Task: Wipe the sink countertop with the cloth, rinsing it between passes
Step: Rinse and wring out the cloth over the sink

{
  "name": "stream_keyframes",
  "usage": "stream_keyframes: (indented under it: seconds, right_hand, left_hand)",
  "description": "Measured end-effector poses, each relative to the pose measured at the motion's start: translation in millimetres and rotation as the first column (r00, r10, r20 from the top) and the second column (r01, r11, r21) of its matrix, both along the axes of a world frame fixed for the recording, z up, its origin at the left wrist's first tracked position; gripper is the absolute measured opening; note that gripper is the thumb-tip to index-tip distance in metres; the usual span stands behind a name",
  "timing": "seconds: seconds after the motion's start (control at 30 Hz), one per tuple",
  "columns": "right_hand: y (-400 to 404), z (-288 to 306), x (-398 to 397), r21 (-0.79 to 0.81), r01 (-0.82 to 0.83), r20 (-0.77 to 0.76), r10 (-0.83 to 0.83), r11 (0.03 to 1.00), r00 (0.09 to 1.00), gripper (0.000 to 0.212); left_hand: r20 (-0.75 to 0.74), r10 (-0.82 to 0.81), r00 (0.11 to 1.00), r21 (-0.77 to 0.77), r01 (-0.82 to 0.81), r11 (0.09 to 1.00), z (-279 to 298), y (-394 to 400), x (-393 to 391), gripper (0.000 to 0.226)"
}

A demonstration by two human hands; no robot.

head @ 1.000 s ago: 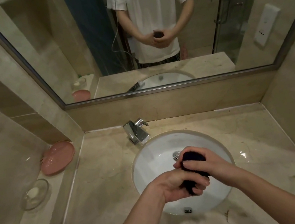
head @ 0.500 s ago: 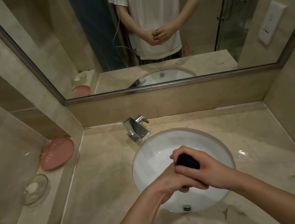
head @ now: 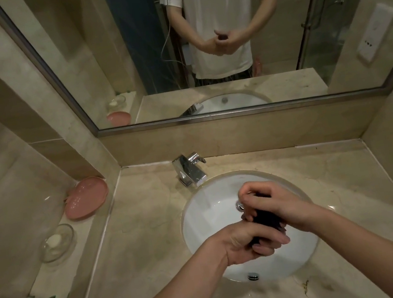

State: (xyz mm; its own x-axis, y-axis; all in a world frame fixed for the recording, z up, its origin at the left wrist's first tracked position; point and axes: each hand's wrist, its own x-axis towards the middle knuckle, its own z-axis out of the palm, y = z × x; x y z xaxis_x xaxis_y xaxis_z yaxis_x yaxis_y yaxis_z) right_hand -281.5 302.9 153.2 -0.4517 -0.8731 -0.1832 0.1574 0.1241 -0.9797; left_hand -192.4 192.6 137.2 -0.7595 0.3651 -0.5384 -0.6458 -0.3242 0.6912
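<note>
Basically, cloth: dark, bunched into a roll, held over the white sink basin.
left hand: fingers curled round the near end.
right hand: wrapped round the far end, looks like a wringing twist.
handling: soft, probably wet and heavier for it, so grab both ends and squeeze.
tap: behind the basin, no water visible.
bench: beige stone, stains near the front right edge.
ledge stuff: pink dish and glass soap dish sit off left, well apart, not in the way.

Both hands hide most of the dark cloth.
</note>
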Motion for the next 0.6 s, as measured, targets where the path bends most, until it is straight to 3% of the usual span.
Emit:
stream_keyframes:
  seconds: [0.1,0.27,0.53,0.6]
  right_hand:
    - [-4.7,-12.6,8.3,0.019,0.084,0.034,-0.085,0.996,0.996,0.012]
    - [-18.0,-27.0,14.6,0.021,0.323,-0.036,-0.322,0.946,0.946,0.033]
    - [-29.5,-33.0,12.0,0.028,0.448,-0.137,-0.440,0.894,0.887,0.020]
    - [-29.1,-24.8,3.8,-0.030,0.443,-0.155,-0.442,0.896,0.884,0.014]
  left_hand:
    - [0.026,0.008,1.000,-0.169,-0.003,0.986,-11.0,1.8,-1.8,0.036]
    - [0.002,0.110,0.994,-0.424,-0.099,0.900,-21.3,6.6,-10.7,0.036]
    - [-0.018,0.015,1.000,-0.469,-0.022,0.883,-18.5,-11.0,-24.0,0.030]
    - [-0.022,0.051,0.998,-0.344,-0.056,0.937,-11.0,-23.3,-26.5,0.026]
